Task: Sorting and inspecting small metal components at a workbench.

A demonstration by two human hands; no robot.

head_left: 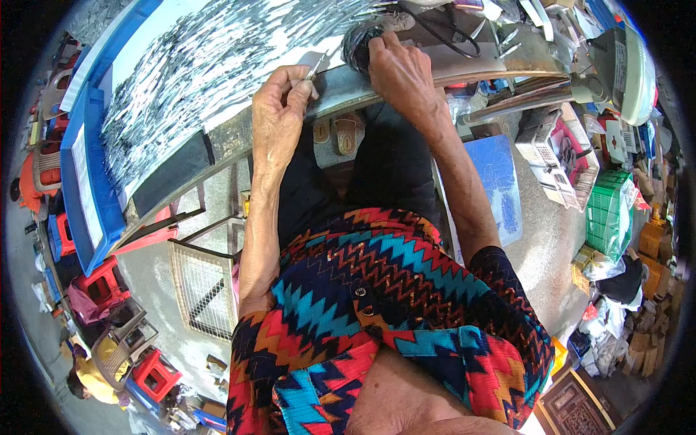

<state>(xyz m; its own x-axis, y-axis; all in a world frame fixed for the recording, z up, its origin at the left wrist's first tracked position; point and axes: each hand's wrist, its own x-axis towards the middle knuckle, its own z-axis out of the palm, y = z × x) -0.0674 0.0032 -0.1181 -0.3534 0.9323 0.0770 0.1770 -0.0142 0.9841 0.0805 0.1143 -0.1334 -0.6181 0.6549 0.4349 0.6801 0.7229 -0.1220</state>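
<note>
a worker in a zigzag-patterned shirt [377, 279] is working at a bench [233, 138], the left hand [285, 90] pinching a slim metallic piece [317, 67] between thumb and forefinger above the near edge. the right hand [400, 69] is reaching to a dark, glossy bundle [355, 49], seemingly plastic, its fingers bunching close together; whether they are gripping anything is impossible to tell. beyond, a broad spread of slim silvery pieces [217, 72] is covering the bench's pale top, running left toward a blue rim [98, 181]. one piece is being handled, and judging by that spread, much is probably waiting; how much is done is not showing, the bundle's contents being unclear. farther off, a green crate [607, 210] is standing at right, a red stool [157, 373] at lower left.
</note>
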